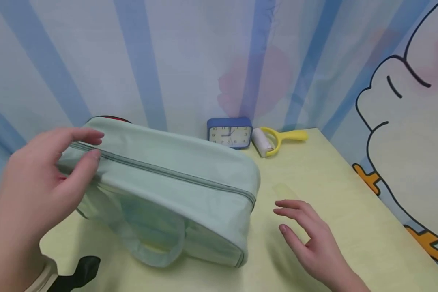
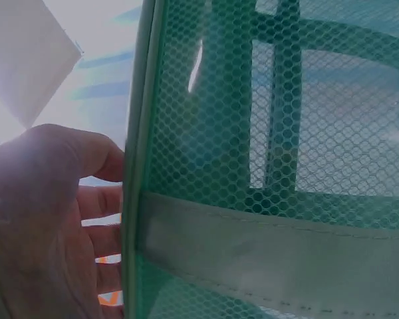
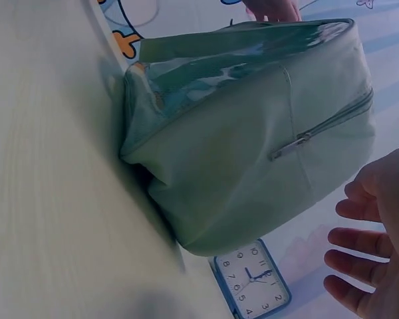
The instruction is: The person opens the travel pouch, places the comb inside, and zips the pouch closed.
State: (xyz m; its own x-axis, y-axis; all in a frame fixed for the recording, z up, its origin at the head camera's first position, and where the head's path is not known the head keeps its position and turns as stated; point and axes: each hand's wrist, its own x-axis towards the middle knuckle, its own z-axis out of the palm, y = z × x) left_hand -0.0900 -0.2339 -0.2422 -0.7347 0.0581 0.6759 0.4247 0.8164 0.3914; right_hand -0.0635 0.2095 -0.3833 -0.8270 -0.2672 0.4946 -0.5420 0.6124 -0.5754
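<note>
A pale green bag (image 1: 160,162) stands on the table, with a zipper (image 1: 168,171) running along its closed top. Clear honeycomb-patterned material (image 2: 206,133) and a pale band show on its side in the left wrist view. My left hand (image 1: 47,174) is at the bag's left end, thumb and index finger parted over the top near the zipper. Off the right end, my right hand (image 1: 314,239) hovers apart from the bag with loosely bent fingers and nothing in it. The zipper pull (image 3: 289,147) lies on that right end. A handle loop (image 1: 160,257) hangs at the front.
A blue clock (image 1: 230,133) stands behind the bag by the striped curtain. Beside it lies a yellow-handled lint roller (image 1: 293,136). A black strap (image 1: 84,271) shows below my left wrist, and a red-and-black edge (image 1: 111,118) peeks out behind the bag.
</note>
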